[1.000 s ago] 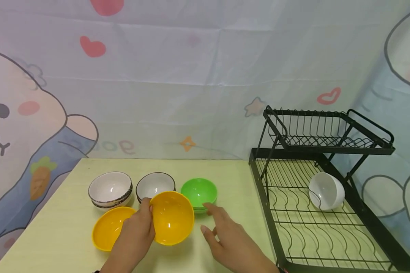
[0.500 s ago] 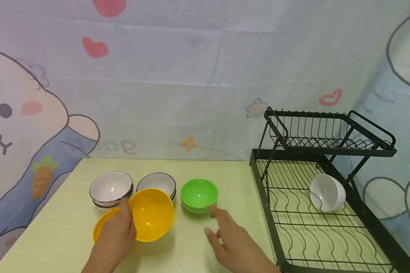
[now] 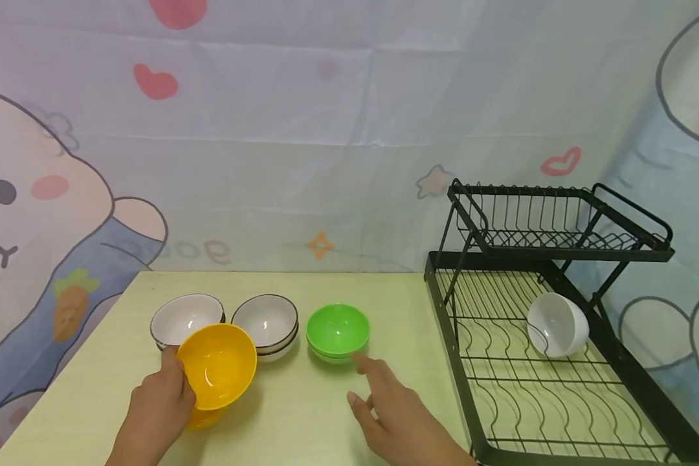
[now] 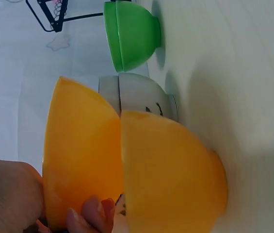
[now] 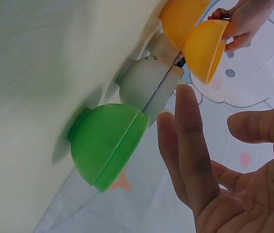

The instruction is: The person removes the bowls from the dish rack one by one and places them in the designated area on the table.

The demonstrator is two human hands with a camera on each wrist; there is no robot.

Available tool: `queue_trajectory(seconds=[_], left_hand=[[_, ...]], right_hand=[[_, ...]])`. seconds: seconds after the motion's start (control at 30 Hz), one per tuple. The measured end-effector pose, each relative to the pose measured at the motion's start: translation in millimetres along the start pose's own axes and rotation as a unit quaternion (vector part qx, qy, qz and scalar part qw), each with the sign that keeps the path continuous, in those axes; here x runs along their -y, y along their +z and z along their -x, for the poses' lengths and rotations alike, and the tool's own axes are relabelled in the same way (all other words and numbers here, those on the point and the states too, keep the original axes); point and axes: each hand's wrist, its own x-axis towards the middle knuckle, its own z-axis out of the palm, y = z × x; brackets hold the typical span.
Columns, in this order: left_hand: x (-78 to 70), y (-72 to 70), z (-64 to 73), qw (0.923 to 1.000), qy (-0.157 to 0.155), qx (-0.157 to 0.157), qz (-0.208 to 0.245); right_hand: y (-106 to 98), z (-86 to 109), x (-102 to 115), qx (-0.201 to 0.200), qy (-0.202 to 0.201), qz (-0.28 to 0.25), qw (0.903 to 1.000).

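Observation:
My left hand (image 3: 160, 401) pinches the left rim of a yellow bowl (image 3: 218, 366), thumb and fingers on either side of its wall. The bowl tilts over a second yellow bowl (image 3: 202, 421) standing on the table, mostly hidden from the head camera. In the left wrist view the held bowl (image 4: 81, 141) overlaps the standing one (image 4: 173, 170), its lower rim right at that one's rim. My right hand (image 3: 396, 408) holds nothing; its fingers reach loosely out just in front of two stacked green bowls (image 3: 338, 330), also seen in the right wrist view.
Behind the yellow bowls stand two stacks of dark-rimmed white bowls, the left stack (image 3: 180, 317) and the middle stack (image 3: 266, 320). On the right is a black two-tier dish rack (image 3: 463, 388) with one white bowl (image 3: 556, 325) leaning in its lower tier. A printed cloth (image 3: 303, 129) hangs behind.
My left hand has carried the yellow bowl leftward, from in front of the middle white stack to over the other yellow bowl. The right hand has stayed nearly still.

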Motion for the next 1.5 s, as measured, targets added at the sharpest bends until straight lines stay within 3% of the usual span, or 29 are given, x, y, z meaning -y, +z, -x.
queue_trajectory(seconds=[0.17,0.5,0.67,0.9,1.23,1.5], left_hand=[[7.7,1.4,-1.9,0.9999,-0.011,0.005,-0.002],[23.6,-0.9,-2.7,0.9975,-0.039,0.054,-0.024],[25.4,-2.5,-2.9,0.9968,-0.041,0.060,-0.032],[30.3,-3.9,-3.3,0.9930,-0.058,0.095,-0.037],[30.9,-0.2,-6.2,0.9914,-0.056,0.106,-0.053],[30.1,-2.7,-1.0,0.9897,-0.064,0.116,-0.054]], right_hand=[[0.0,2.2,0.0,0.006,0.012,-0.001,0.9999],[5.8,2.0,-4.5,0.020,0.012,0.006,0.9997],[5.3,1.4,-5.4,0.017,0.001,0.010,0.9998],[6.3,1.6,-7.0,0.013,0.000,0.007,0.9999],[6.4,0.5,-6.9,0.025,0.008,0.010,0.9996],[7.2,0.7,-6.3,0.030,0.008,0.011,0.9995]])
